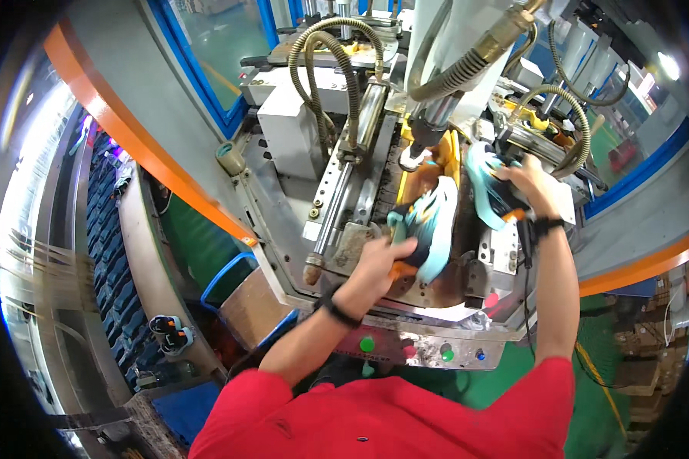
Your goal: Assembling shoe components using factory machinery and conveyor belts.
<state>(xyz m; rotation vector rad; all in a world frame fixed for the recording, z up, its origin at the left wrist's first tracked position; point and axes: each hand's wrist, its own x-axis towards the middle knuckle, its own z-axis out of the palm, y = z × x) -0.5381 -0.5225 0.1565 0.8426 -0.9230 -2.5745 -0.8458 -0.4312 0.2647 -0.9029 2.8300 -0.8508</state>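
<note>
My left hand is closed around the near end of a black shoe upper with pale blue and orange parts. This upper lies over the machine's yellow-orange cradle, under a dark press head. To the right, my right hand grips a second shoe upper of the same colours, held up beside the first and smeared by motion. My fingertips on that one are partly hidden. Both wrists wear dark bands.
A steel cylinder lies left of the cradle, with ribbed hoses above. Along the machine's front edge runs a panel of coloured buttons. An orange curved frame bounds the left side. Beyond it, a pair of shoes stands by a conveyor.
</note>
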